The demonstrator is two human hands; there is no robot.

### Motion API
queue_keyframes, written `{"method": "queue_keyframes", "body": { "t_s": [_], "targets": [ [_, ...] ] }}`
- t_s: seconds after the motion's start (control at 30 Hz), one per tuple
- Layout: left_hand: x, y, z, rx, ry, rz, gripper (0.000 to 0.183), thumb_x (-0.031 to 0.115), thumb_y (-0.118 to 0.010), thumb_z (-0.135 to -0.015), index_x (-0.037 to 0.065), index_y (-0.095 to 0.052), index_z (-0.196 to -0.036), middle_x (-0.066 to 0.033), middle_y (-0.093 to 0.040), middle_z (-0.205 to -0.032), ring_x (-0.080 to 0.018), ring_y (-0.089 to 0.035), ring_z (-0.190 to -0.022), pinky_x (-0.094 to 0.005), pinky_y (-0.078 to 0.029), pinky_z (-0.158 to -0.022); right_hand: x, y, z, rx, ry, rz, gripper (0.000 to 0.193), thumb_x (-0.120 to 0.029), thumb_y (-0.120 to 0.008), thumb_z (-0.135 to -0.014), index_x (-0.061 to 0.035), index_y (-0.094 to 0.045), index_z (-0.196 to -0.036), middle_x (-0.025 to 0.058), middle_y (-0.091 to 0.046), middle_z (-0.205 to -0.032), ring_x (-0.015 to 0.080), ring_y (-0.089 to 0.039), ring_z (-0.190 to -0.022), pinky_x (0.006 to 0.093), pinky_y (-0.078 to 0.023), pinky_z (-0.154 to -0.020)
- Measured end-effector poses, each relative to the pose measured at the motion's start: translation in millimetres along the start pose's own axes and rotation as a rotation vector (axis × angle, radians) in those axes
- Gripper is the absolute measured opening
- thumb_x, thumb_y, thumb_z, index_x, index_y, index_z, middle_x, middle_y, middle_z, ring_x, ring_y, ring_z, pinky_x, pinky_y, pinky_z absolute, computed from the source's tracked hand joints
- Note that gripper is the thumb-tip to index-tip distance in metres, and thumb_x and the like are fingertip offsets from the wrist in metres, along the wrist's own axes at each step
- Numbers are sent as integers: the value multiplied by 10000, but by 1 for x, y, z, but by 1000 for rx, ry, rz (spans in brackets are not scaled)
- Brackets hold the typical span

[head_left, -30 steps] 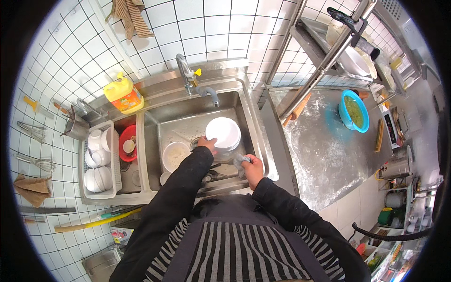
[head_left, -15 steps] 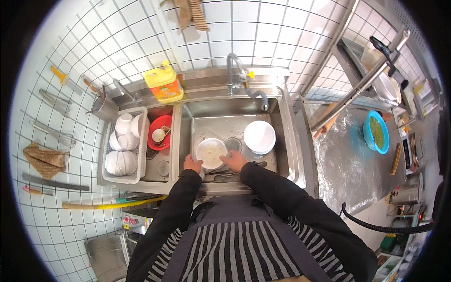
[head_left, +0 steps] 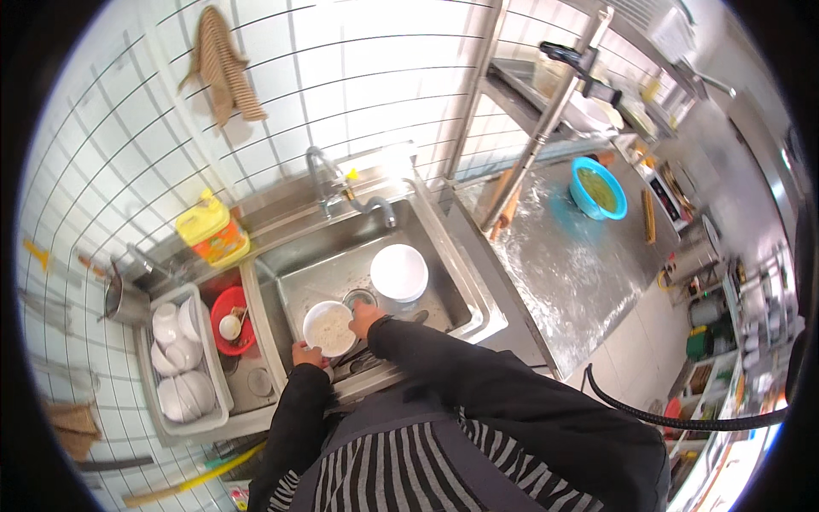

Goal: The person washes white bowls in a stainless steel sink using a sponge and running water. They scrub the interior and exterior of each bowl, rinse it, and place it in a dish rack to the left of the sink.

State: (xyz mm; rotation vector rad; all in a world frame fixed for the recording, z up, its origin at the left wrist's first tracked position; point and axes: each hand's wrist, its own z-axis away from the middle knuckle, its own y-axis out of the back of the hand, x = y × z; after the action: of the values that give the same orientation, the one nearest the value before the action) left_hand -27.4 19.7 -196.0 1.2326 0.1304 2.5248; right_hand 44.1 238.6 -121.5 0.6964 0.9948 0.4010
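Note:
A white bowl (head_left: 330,329) with cloudy, whitish liquid in it sits in the front left part of the steel sink basin (head_left: 294,277). My left hand (head_left: 309,354) is closed on its near left rim. My right hand (head_left: 365,318) grips the rim on the right. Just beyond my right hand stands another white bowl (head_left: 399,271), apparently stacked on one or more others. Metal utensils (head_left: 363,362) lie along the basin's near side, partly hidden by my right hand and sleeve. The drain (head_left: 360,296) shows behind the bowl.
The faucet (head_left: 324,183) reaches over the basin from behind. Left are a red basin (head_left: 229,299) with a small cup and scraps, a white rack (head_left: 220,375) of bowls, and a yellow jug (head_left: 213,229). A steel table (head_left: 563,282) at right bears a blue bowl (head_left: 576,192).
My view has swung to the right, so the sink appears lower and tilted, with more of the room at right showing. Both hands still hold the bowl.

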Motion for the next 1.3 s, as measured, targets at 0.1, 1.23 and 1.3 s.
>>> {"method": "queue_keyframes", "body": {
  "t_s": [0.1, 1.23, 1.3],
  "targets": [
    [5, 2, -5, -13, -23, -65, 480, -57, -595, -826, 75, -378, -1233, -225, -625, -906, -297, -651, -526, -412, -544, -406, -6, -8, 5, 75, 29, 51, 469, -140, -613, -846, 3, -482, -1273, 260, -713, -945, 443, -696, -943, 517, -548, -820],
    [5, 50, -45, -252, 161, 77, 319, 36, -588, -693, -48, -612, -1000, -245, -665, -886, -391, -678, -687, -543, -569, -587, -16, 10, 22, 63, 195, -54, 437, -98, -548, -866, 26, -487, -1280, 294, -702, -962, 460, -689, -933, 535, -530, -809],
    [-3, 47, -39, -360, 24, 87, 376, 19, -563, -723, -20, -644, -1088, -240, -679, -1001, -424, -691, -850, -564, -587, -697, -14, 9, 17, 16, 218, -42, 477, -113, -555, -863, 27, -477, -1311, 298, -698, -1006, 458, -680, -972, 526, -525, -860]
  ]
}}
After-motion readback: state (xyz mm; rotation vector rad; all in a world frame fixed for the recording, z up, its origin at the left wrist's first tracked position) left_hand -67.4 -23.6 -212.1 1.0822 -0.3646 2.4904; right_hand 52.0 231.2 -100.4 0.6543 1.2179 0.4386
